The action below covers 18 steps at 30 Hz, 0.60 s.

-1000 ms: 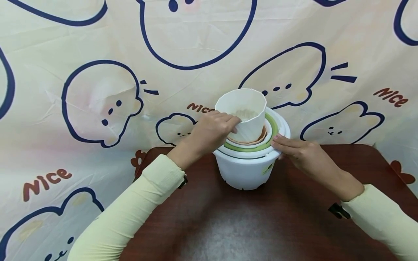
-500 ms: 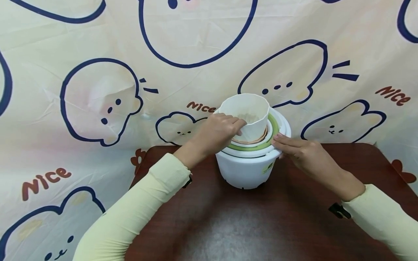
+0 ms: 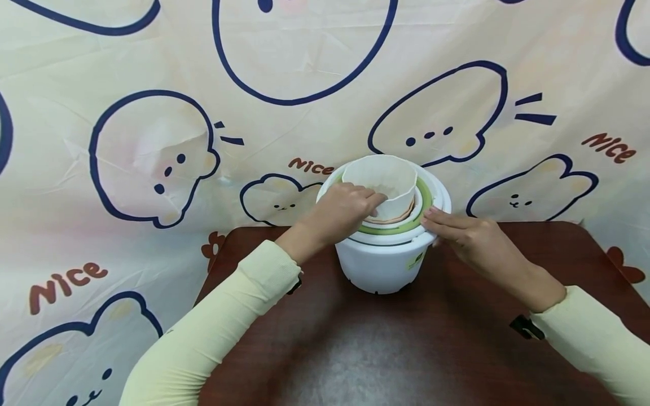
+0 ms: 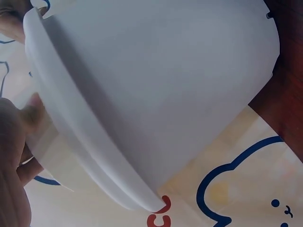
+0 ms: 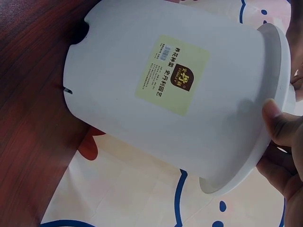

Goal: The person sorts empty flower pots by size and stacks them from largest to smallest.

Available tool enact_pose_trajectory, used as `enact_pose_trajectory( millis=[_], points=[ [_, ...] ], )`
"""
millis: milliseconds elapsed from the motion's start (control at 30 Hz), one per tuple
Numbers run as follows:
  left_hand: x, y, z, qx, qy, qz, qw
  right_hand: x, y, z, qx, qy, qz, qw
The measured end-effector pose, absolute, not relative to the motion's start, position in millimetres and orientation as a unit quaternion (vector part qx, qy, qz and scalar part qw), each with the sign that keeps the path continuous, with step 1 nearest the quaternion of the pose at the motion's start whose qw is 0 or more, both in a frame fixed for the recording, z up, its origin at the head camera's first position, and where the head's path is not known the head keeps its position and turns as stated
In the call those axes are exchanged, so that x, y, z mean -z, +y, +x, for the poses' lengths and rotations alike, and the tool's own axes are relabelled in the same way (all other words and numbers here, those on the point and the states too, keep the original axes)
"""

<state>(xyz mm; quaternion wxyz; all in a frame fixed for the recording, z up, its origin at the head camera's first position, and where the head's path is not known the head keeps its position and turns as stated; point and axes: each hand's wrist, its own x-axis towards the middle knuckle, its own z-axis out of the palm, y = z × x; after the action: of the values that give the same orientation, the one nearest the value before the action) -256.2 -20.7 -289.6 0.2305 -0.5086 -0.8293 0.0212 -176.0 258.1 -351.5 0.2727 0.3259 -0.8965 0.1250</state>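
Note:
A large white flowerpot [image 3: 378, 268] stands upright on the table, with smaller pots nested inside it. Among their rims show a green-rimmed pot [image 3: 424, 197] and an orange-brown pot rim [image 3: 393, 221]. Innermost, a small white pot [image 3: 398, 206] sticks up above the others. My left hand [image 3: 342, 211] pinches the near rim of this small pot, fingers over the edge. My right hand [image 3: 474, 245] grips the big pot's rim at its right side, the thumb [image 5: 272, 111] below the lip in the right wrist view. A pale green label [image 5: 173, 75] is on the big pot's wall.
The dark brown wooden table [image 3: 396, 349] carries the pots near its back edge. Behind it hangs a cream cloth [image 3: 284, 62] printed with blue cartoon outlines and red lettering, close behind the pots.
The small white pot has moved down, deeper into the nested stack, and my left hand has gone down and slightly right with it. My right hand stays at the big pot's rim.

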Motion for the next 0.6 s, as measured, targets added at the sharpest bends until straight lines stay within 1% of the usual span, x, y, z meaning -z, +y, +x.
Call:
enact_pose_trajectory(
  millis=[133,367,600],
  points=[
    [291.2,-19.7,-257.0,-0.014,-0.834,-0.507,0.218,352.5,258.4,-177.1,-0.125,-0.895,0.327,0.277],
    [292.7,-19.8,-255.6,-0.025,-0.848,-0.497,0.179,352.5,257.9,-178.0,-0.125,-0.893,0.328,0.280],
    [291.7,-20.2,-253.6,-0.032,-0.851,-0.493,0.175,352.1,258.1,-176.4,-0.122,-0.896,0.326,0.277]
  ],
)
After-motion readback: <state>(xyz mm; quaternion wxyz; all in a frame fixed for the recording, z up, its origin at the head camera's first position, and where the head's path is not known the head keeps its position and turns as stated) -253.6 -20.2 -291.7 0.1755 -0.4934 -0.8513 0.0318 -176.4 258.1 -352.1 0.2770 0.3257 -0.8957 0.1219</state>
